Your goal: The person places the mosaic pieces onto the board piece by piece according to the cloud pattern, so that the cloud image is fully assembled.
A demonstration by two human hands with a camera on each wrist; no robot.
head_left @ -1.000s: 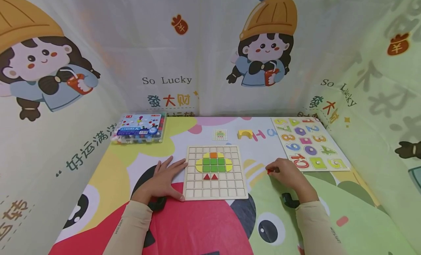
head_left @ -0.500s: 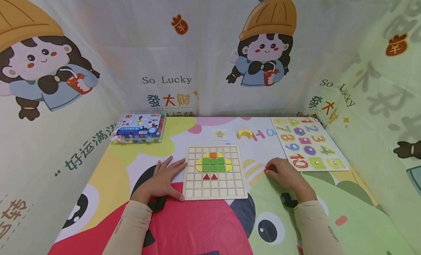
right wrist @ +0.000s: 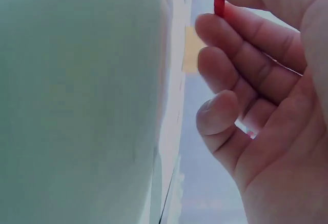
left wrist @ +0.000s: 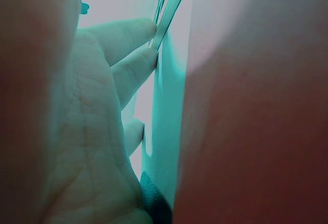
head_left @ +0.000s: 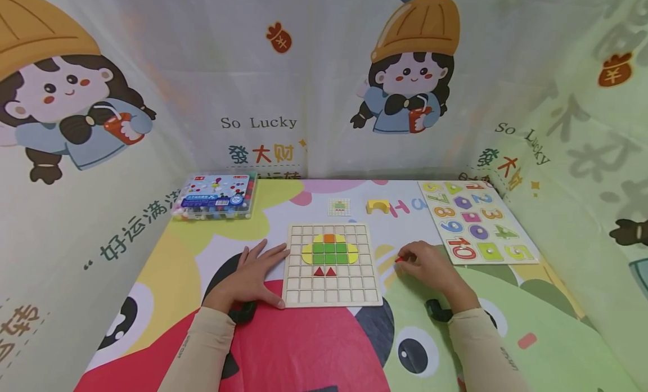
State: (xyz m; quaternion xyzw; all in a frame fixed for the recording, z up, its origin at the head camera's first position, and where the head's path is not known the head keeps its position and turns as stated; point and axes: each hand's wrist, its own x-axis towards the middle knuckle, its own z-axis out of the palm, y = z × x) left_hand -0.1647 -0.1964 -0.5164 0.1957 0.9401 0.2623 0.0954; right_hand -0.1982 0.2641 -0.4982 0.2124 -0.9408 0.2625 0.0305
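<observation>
My right hand (head_left: 425,266) pinches a small red piece (right wrist: 219,4) between thumb and fingertips, to the right of a wooden grid board (head_left: 364,281); its exact shape is hidden by the fingers. The other fingers curl loosely in the right wrist view. At the board's left edge, my left hand (head_left: 248,280) lies with fingers spread, its fingertips and thumb touching the rim. On the board are several green squares (head_left: 330,253), an orange square (head_left: 329,238), yellow curved pieces (head_left: 307,254) at the sides and top, and two red triangles (head_left: 319,272) side by side below.
Behind the board lie a small pattern card (head_left: 339,207) and a yellow arch block (head_left: 378,207). A number-and-shape puzzle board (head_left: 468,239) is at the right back. A clear box (head_left: 215,195) of colourful parts sits at the left back. Printed cloth walls enclose the table.
My right hand has moved left toward the grid board, carrying the red piece. The left hand and the pieces on the board have stayed put.
</observation>
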